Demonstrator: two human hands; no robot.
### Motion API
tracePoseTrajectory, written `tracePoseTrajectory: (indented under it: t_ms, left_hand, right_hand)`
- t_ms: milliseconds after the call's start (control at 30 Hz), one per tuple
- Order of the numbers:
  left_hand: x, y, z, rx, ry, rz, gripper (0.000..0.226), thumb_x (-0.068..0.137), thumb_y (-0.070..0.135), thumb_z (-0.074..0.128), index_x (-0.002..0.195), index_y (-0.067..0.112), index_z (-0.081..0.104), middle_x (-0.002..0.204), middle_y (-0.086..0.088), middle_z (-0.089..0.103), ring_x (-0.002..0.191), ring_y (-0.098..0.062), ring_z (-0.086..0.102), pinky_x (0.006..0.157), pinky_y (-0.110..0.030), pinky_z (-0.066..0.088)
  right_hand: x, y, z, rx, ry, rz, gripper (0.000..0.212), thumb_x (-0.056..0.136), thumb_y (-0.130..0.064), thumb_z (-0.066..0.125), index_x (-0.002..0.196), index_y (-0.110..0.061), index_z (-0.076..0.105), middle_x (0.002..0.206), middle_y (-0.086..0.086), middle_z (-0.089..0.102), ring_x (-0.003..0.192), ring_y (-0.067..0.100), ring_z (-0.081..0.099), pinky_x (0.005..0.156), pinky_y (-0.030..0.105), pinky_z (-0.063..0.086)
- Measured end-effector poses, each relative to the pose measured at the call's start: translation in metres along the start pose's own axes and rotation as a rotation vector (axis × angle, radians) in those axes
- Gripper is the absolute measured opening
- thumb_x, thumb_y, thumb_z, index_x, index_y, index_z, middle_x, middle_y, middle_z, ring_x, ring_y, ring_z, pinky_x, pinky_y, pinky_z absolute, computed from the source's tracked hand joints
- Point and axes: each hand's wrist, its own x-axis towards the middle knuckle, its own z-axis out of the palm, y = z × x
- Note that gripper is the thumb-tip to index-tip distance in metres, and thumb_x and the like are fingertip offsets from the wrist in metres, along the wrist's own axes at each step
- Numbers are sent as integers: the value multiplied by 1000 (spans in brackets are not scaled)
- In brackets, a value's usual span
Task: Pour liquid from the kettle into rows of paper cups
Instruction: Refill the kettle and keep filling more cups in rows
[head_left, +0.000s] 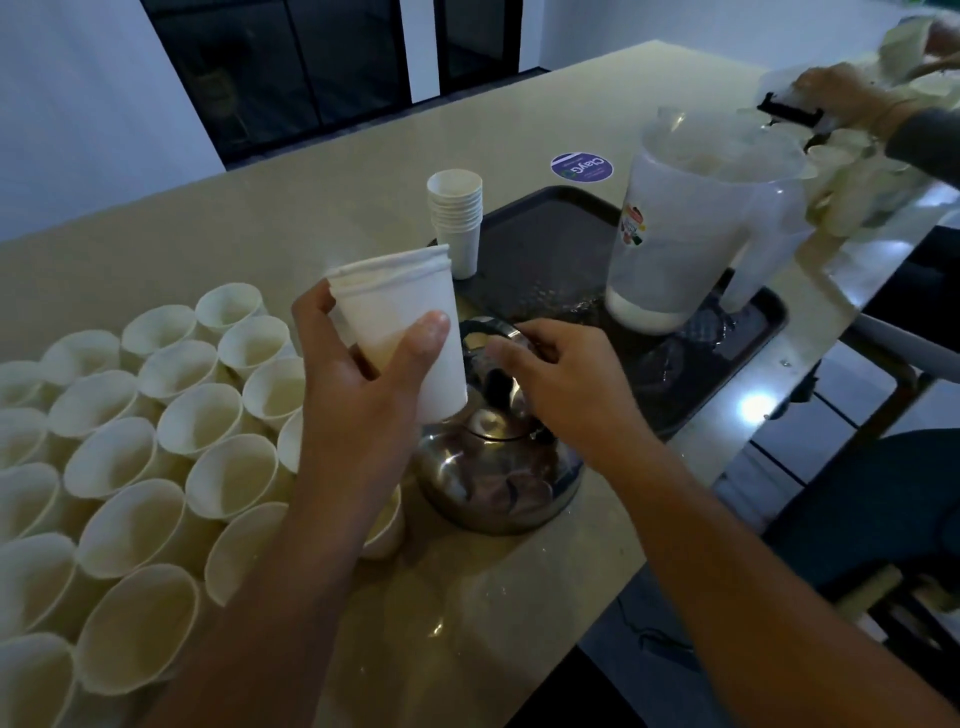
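Note:
My left hand holds a short stack of white paper cups upright above the counter, thumb on one side and fingers on the other. My right hand reaches down over the steel kettle, fingers curled at its black handle. The kettle stands on the beige counter just right of the rows of paper cups, which fill the left side; pale liquid shows in several of them.
A dark tray behind the kettle carries a stack of empty cups and a clear plastic jug with a little white liquid. Another person's hand works at the far right. The counter edge runs along the right.

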Motion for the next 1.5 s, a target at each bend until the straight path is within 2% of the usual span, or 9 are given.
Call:
tracePoseTrajectory:
  t_ms: [133,200,400,467,633,833,967,1267,1500]
  left_hand:
    - [-8,0,0,-9,-28,5,74,77,43,68,139,22,34,111,10,57,89,3,66,59,-16,54]
    - [-10,1,2,-8,-37,7,74,77,45,69,138,25,34,112,11,57,92,3,66,59,-16,54]
    - [-10,-1,11,4,-43,17,72,79,45,70,138,26,33,110,11,58,90,2,66,60,-17,54]
    - [-11,-3,16,6,-52,17,71,83,43,74,138,24,33,107,12,58,89,3,66,60,-16,53]
    - [-15,-7,31,-9,-94,-16,80,73,46,68,141,25,32,109,12,57,88,5,65,59,-13,52]
    - [-19,-17,43,17,-124,-53,70,82,32,71,141,24,33,103,12,58,85,8,64,59,-11,51]
    - [-17,-19,47,11,-138,-68,76,74,42,69,139,25,33,106,11,58,86,5,65,59,-13,52]
    - [-21,-29,55,15,-177,-116,77,72,45,70,137,30,34,110,10,58,89,3,65,60,-14,52]
    - [-19,-35,58,35,-193,-127,66,83,28,72,136,29,33,104,12,59,87,6,65,60,-12,51]
  right_hand:
    - [3,5,5,75,169,-52,17,93,-36,70,77,-28,70,65,-7,67,59,6,60,59,27,50]
    - [6,4,-4,86,200,-71,20,93,-34,69,78,-21,72,70,2,68,61,14,62,58,26,52]
    - [15,-2,-50,120,286,-165,31,93,-32,70,87,-2,74,79,21,70,74,36,65,70,39,58]
    - [19,-2,-63,128,303,-201,40,92,-30,72,89,9,70,75,31,63,64,42,54,64,46,54]
    - [37,11,-83,143,347,-202,48,90,-28,75,90,18,63,60,24,43,55,25,39,52,34,39]
    - [57,36,-101,108,412,-184,48,88,-31,76,90,15,65,67,16,52,59,20,45,58,31,44]
    - [66,47,-108,77,458,-199,42,89,-30,76,90,11,70,70,21,58,61,14,51,60,25,48]
    - [86,59,-115,-36,521,-197,50,84,-44,75,71,4,65,60,8,47,56,13,40,58,26,39]
    - [98,62,-120,-80,553,-187,47,85,-41,75,72,3,67,60,4,48,56,11,40,58,25,38]
